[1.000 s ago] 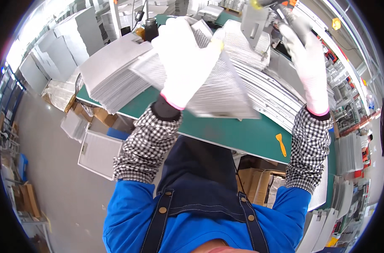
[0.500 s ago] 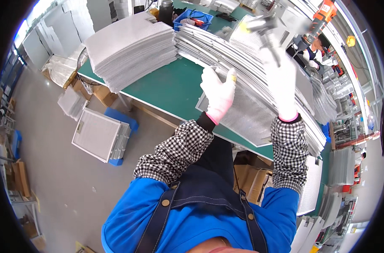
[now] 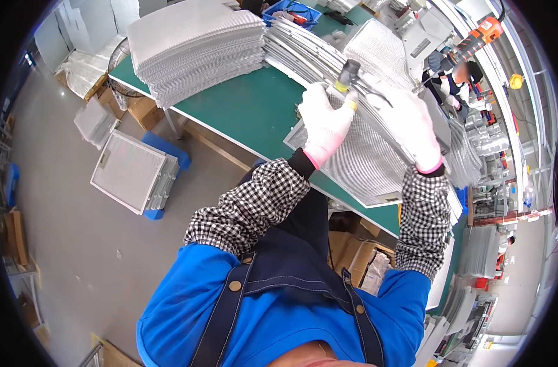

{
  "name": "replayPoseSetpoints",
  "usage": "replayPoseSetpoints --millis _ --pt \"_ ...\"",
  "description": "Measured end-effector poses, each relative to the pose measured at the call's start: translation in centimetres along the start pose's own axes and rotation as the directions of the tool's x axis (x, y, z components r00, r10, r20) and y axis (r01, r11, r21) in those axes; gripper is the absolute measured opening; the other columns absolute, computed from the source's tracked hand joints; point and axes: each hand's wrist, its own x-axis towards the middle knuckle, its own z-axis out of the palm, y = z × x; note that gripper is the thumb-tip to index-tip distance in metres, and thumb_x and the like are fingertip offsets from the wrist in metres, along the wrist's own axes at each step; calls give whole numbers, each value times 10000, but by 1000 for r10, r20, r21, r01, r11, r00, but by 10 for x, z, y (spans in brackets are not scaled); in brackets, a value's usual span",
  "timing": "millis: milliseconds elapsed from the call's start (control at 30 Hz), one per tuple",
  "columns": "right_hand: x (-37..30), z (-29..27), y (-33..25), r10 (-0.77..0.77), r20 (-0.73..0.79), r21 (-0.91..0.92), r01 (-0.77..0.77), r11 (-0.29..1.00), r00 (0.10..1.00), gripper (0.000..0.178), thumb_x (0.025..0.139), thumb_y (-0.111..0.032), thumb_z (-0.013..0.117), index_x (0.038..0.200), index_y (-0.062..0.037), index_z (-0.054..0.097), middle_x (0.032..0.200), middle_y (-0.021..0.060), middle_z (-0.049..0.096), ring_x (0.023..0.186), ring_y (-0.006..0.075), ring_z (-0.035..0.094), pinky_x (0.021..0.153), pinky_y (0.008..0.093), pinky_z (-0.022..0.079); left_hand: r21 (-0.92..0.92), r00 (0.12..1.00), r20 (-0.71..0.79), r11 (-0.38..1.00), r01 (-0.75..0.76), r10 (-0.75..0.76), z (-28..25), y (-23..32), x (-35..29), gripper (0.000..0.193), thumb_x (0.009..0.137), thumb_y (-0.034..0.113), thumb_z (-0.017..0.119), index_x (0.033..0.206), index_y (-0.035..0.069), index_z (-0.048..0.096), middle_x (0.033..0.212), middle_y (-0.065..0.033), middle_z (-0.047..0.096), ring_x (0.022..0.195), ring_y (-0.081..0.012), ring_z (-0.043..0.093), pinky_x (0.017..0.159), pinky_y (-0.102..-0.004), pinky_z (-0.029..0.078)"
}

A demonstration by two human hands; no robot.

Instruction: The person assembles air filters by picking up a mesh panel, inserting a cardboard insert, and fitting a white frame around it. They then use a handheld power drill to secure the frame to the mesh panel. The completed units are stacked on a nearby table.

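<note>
A silvery mesh panel (image 3: 364, 165) with a thin metal frame lies slanted at the near edge of the green table (image 3: 230, 125). My left hand (image 3: 325, 125), in a white glove, is closed on the panel's far edge near its upper left corner. In my gloved right hand (image 3: 410, 125) is a mallet (image 3: 349, 73), gripped by its handle. Its dark head with a yellow face is just above the frame, beside my left thumb; whether it touches the frame I cannot tell. Part of the panel's far side is hidden behind my hands.
A tall stack of mesh sheets (image 3: 199, 55) stands at the left, with long metal strips (image 3: 294, 52) beyond the panel. An orange power tool (image 3: 481, 37) hangs at the right, near a co-worker (image 3: 459, 82). Framed panels (image 3: 129, 171) are piled on the floor.
My right hand has brought the mallet down and left, from raised above the strips to the panel's far edge. My left hand stays on the panel. The whole view has shifted slightly.
</note>
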Motion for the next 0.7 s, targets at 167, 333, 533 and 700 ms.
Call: replayPoseSetpoints --millis 167,333,533,700 --pt "26 -30 -1 528 -87 497 -422 758 845 342 964 -224 643 1291 -123 657 1064 91 719 956 260 690 859 338 543 92 961 -175 975 -202 215 4 -2 0 501 812 360 809 1030 -14 557 980 -200 598 906 -357 593 817 -466 478" --pt "19 -8 -29 321 259 53 -345 937 911 405 958 -253 653 1322 -76 633 1085 130 729 986 293 699 855 343 553 143 951 -177 963 -230 253 9 -5 -4 504 822 349 773 1082 -16 543 968 -194 569 919 -377 560 808 -476 445" --pt "25 -14 1 258 -110 489 -174 855 960 382 972 -189 605 1333 -62 622 1065 109 734 943 276 705 843 331 554 158 963 -143 965 -208 230 13 -4 3 542 854 406 733 1117 -33 550 1041 -201 560 1000 -373 543 875 -471 412" --pt "-1 23 28 222 -17 266 -209 941 975 424 994 -184 564 1387 -24 577 1019 101 702 889 211 650 817 327 517 189 951 -158 953 -237 268 22 -6 0 541 886 396 710 1150 -45 538 1061 -207 558 1010 -374 540 887 -474 407"
